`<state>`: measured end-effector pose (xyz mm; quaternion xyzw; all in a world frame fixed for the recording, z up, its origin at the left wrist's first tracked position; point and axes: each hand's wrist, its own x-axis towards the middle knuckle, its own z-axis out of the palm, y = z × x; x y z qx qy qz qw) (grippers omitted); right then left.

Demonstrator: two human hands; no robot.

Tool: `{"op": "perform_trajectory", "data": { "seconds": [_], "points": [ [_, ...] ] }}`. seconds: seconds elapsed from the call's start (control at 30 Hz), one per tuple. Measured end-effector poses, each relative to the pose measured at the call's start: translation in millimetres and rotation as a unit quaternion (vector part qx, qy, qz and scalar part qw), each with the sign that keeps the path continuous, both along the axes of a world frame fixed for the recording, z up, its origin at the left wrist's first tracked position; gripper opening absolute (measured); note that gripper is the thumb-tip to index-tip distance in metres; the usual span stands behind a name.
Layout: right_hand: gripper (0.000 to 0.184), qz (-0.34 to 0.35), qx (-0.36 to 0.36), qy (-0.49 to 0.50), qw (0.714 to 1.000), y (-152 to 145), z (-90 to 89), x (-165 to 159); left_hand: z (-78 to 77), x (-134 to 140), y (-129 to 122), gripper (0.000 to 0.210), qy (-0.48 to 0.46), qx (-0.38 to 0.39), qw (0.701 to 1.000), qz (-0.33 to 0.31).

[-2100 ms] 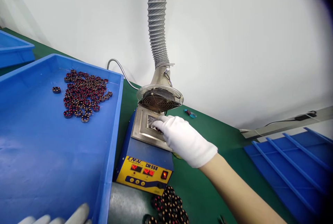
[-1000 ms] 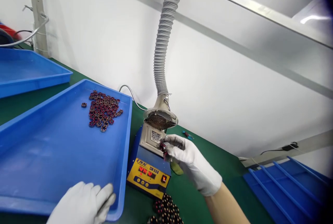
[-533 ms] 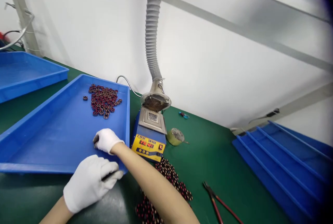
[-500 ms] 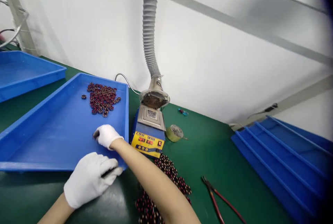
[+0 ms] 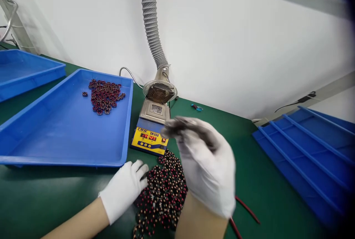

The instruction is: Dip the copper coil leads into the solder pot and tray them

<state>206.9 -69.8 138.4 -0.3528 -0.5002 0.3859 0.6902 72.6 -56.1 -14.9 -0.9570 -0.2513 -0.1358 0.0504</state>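
Observation:
A pile of small round dark coils [image 5: 163, 191] with red and copper-coloured dots lies on the green table. At its left edge is my left hand [image 5: 124, 189] in a white glove, fingers bent and a little apart, touching the outermost coils. My right hand [image 5: 208, 161], also gloved, is raised above the pile's right side and blurred. Its darkened fingertips are pressed together, and whatever may be between them cannot be made out. Just behind the pile stands a blue and yellow solder pot [image 5: 149, 141] with lit red digits.
A blue tray [image 5: 63, 135] at left holds a cluster of similar coils [image 5: 105, 96]. Another blue tray [image 5: 30, 72] stands farther left. A fume hose [image 5: 151, 20] hangs over the solder pot. Red-handled pliers [image 5: 248, 209] are partly hidden by my right hand. Ribbed blue trays [image 5: 302, 157] lean at right.
My right hand has left the blue tray and come up to the right, over the coil pile. My left hand has shifted right from the tray's front edge to the pile. The view has turned slightly.

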Motion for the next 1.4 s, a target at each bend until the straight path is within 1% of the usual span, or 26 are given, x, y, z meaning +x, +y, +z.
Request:
{"op": "perform_trajectory", "data": {
  "seconds": [0.07, 0.1, 0.17, 0.2, 0.27, 0.3, 0.33, 0.37, 0.4, 0.47, 0.5, 0.53, 0.6, 0.67, 0.73, 0.77, 0.8, 0.87, 0.93, 0.97, 1.07, 1.13, 1.2, 1.27, 1.33, 1.4],
  "points": [
    [0.007, -0.019, 0.000, 0.021, 1.000, -16, -1.9, 15, -4.8, 11, 6, 0.009, 0.007, 0.013, 1.000, -0.003],
    [0.007, -0.027, -0.004, 0.019, 0.999, -20, -3.8, 22, -3.6, 13, 9, 0.011, 0.004, 0.021, 1.000, -0.003],
    [0.010, -0.053, -0.015, 0.012, 0.998, -21, -8.9, 33, 9.3, 13, 14, 0.008, -0.011, 0.046, 0.999, 0.010],
    [0.011, -0.078, -0.020, 0.015, 0.997, -18, -11.8, 37, 21.1, 13, 17, 0.009, -0.031, 0.062, 0.997, 0.024],
    [0.012, -0.146, -0.042, 0.032, 0.988, -7, -16.9, 40, 51.6, 12, 23, 0.021, -0.107, 0.099, 0.988, 0.060],
    [0.012, -0.175, -0.055, 0.042, 0.982, 0, -18.9, 39, 68.1, 13, 26, 0.022, -0.184, 0.112, 0.974, 0.071],
    [0.013, -0.185, -0.066, 0.057, 0.979, 7, -20.5, 37, 83.7, 15, 29, 0.020, -0.255, 0.123, 0.956, 0.078],
    [0.016, -0.168, -0.070, 0.078, 0.980, 14, -21.8, 33, 97.4, 19, 32, 0.018, -0.318, 0.135, 0.935, 0.081],
    [0.020, -0.126, -0.068, 0.102, 0.984, 20, -23.2, 28, 108.3, 23, 34, 0.017, -0.372, 0.145, 0.913, 0.082],
    [0.027, -0.016, -0.061, 0.144, 0.988, 29, -27.9, 20, 120.3, 31, 39, 0.019, -0.434, 0.161, 0.883, 0.074],
    [0.029, 0.022, -0.056, 0.159, 0.985, 33, -31.2, 17, 121.6, 35, 42, 0.020, -0.450, 0.165, 0.875, 0.066],
    [0.030, 0.035, -0.051, 0.168, 0.984, 36, -35.1, 16, 120.5, 39, 44, 0.020, -0.461, 0.165, 0.870, 0.058],
    [0.029, 0.010, -0.041, 0.168, 0.985, 41, -42.3, 17, 114.2, 42, 47, 0.020, -0.465, 0.154, 0.870, 0.054],
    [0.026, -0.028, -0.035, 0.149, 0.988, 43, -45.7, 20, 108.0, 40, 49, 0.030, -0.455, 0.138, 0.877, 0.071],
    [0.021, -0.053, -0.045, 0.102, 0.992, 44, -44.1, 21, 106.3, 33, 51, 0.042, -0.426, 0.124, 0.892, 0.091],
    [0.019, -0.059, -0.057, 0.075, 0.994, 45, -42.1, 21, 107.2, 29, 52, 0.045, -0.402, 0.116, 0.904, 0.089],
    [0.019, -0.068, -0.069, 0.052, 0.994, 45, -39.9, 19, 108.8, 26, 54, 0.044, -0.378, 0.105, 0.917, 0.074],
    [0.022, -0.093, -0.096, 0.012, 0.991, 45, -37.2, 15, 112.0, 19, 57, 0.037, -0.342, 0.071, 0.937, 0.021],
    [0.025, -0.121, -0.106, -0.012, 0.987, 45, -37.8, 12, 112.7, 14, 60, 0.030, -0.345, 0.030, 0.938, -0.017],
    [0.027, -0.115, -0.102, -0.018, 0.988, 44, -39.0, 13, 111.9, 13, 61, 0.027, -0.355, 0.012, 0.934, -0.020],
    [0.035, -0.024, -0.089, -0.021, 0.996, 42, -42.3, 19, 108.9, 9, 62, 0.022, -0.369, -0.025, 0.929, -0.010],
    [0.033, 0.012, -0.079, -0.035, 0.996, 40, -42.3, 25, 109.7, 7, 61, 0.022, -0.362, -0.042, 0.931, -0.012],
    [0.024, 0.002, -0.059, -0.054, 0.997, 38, -40.8, 27, 113.8, 7, 59, 0.021, -0.352, -0.037, 0.935, -0.023],
    [0.013, -0.013, -0.027, -0.051, 0.998, 37, -39.3, 24, 119.7, 7, 57, 0.017, -0.341, -0.009, 0.939, -0.039],
    [0.008, -0.023, -0.019, -0.006, 1.000, 36, -38.6, 20, 125.1, 8, 55, 0.016, -0.333, 0.039, 0.941, -0.044],
    [0.012, -0.024, -0.034, 0.086, 0.995, 35, -39.1, 18, 128.1, 9, 53, 0.018, -0.323, 0.086, 0.942, -0.029]
  ]
}}
